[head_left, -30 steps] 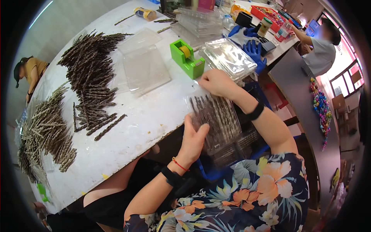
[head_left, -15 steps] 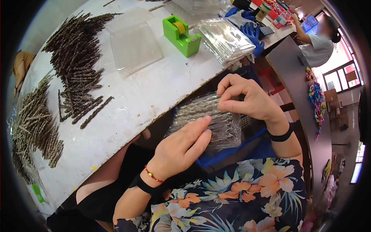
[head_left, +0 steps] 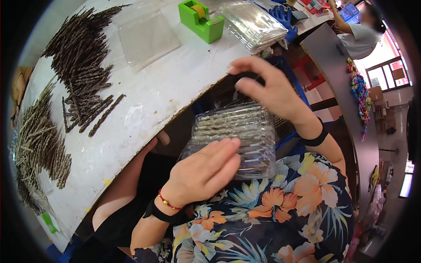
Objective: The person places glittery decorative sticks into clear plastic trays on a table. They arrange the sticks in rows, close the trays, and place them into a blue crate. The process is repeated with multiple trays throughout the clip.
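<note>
- Your left hand lies palm down, its fingers straight and pressed close together, thumb slightly apart.
- Beneath those fingers sits the clear pack, squarish, glossy, its thin plastic molded into long ridges; knobbly, silvery-brown strands lie in rows inside, showing beyond and right of your left fingertips.
- Your right hand is blurred above the pack's far side, fingers curved with a gap to the thumb; you cannot tell whether it touches.
- Beyond your right fingers, on the smooth white bench, lies a shiny, crinkled stack of clear packs.
- Farther left of them stands a blocky green tape dispenser.
- Well left of both hands spread rough, twisted dark sticks and a paler, bristly heap.
</note>
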### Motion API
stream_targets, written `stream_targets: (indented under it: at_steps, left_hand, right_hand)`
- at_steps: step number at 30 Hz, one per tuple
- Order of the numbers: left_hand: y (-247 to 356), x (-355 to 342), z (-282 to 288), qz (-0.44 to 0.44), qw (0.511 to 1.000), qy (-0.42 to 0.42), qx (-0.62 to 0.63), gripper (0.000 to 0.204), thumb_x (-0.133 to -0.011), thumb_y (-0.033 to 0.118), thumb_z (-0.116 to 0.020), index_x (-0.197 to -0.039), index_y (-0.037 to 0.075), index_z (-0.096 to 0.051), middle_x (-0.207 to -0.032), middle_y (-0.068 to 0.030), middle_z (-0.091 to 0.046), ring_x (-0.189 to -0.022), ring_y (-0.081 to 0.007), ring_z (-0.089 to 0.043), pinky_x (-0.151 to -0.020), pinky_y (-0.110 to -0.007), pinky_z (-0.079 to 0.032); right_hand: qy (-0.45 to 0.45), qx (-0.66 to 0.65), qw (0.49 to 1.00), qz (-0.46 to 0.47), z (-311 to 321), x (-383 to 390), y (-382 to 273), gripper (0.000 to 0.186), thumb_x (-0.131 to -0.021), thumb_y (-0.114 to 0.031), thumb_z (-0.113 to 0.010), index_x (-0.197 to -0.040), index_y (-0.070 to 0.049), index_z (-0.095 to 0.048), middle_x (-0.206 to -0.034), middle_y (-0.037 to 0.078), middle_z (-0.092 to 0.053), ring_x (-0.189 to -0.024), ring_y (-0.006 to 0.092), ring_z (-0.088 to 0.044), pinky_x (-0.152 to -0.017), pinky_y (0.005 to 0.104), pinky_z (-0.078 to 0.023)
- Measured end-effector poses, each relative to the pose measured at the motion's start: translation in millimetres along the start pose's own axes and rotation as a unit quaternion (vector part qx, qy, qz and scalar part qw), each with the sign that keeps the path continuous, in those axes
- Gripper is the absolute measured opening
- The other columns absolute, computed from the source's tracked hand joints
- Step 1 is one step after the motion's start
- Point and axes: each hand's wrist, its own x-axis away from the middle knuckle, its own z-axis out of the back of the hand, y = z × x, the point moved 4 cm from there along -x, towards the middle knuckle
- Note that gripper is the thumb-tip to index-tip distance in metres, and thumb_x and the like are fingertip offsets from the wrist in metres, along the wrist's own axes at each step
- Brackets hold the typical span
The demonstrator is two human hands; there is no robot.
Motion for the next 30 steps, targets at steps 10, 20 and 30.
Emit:
stream_targets:
  at_steps: [10,20,30]
  left_hand:
    - [-31,67,-49,0.458,0.718,0.13,0.508,0.056,-0.089,-0.011,-0.063,-0.142,-0.004,-0.046,-0.144,-0.0135,-0.053,-0.133,-0.02,-0.053,-0.112,-0.034,-0.043]
    - [-61,117,-132,0.597,0.535,0.152,0.577,0.036,-0.106,0.016,-0.053,-0.136,-0.001,-0.05,-0.131,-0.0121,-0.063,-0.119,-0.0197,-0.062,-0.103,-0.035,-0.049]
    - [-71,155,-99,0.592,0.756,-0.045,0.277,0.05,-0.098,0.02,-0.065,-0.141,-0.003,-0.052,-0.145,-0.0222,-0.053,-0.134,-0.034,-0.056,-0.109,-0.041,-0.047]
  right_hand:
    - [-0.107,-0.584,0.763,-0.255,-90,133,107,0.066,-0.099,-0.029,-0.07,-0.152,-0.002,-0.041,-0.143,0.012,-0.059,-0.129,0.0206,-0.059,-0.108,0.0411,-0.049]
    - [0.005,-0.601,0.712,-0.363,-126,175,155,0.051,-0.102,-0.012,-0.059,-0.148,0.001,-0.043,-0.14,0.012,-0.06,-0.125,0.0223,-0.062,-0.108,0.0405,-0.05]
    - [-0.181,0.175,0.937,-0.241,-22,76,258,0.04,-0.084,-0.019,-0.065,-0.122,-0.007,-0.067,-0.112,0.016,-0.073,-0.1,0.033,-0.071,-0.089,0.044,-0.054]
